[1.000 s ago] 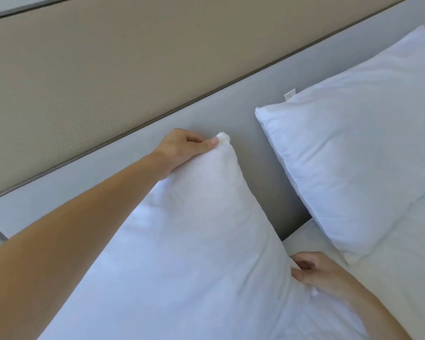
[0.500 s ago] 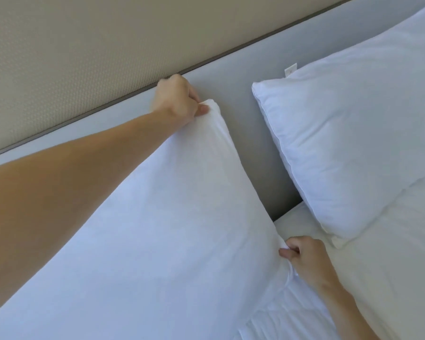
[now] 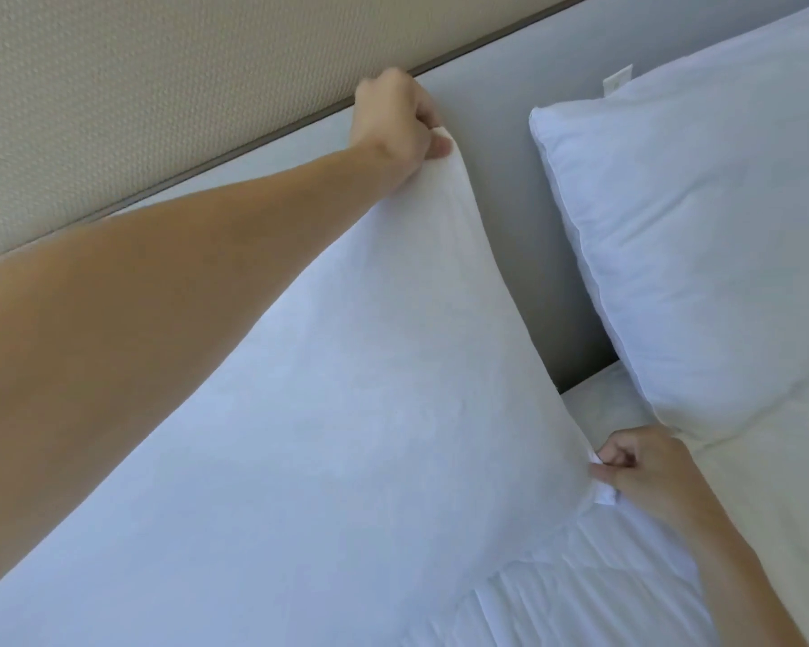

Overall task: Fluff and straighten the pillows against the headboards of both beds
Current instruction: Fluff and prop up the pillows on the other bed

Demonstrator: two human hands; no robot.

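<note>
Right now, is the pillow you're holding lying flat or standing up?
Standing up, tilted. The left hand lifts the near pillow's top corner against the headboard; the right hand pinches its bottom corner.

Near pillow (image 3: 346,413): white, plump, smooth case, standing tilted against grey headboard (image 3: 510,147); top corner pinched up at 12 o'clock, lower corner pinched at 3 o'clock. Second pillow (image 3: 701,254): white, piped seam, small tag at top, leaning on headboard at 2 o'clock, apart from first.
</note>
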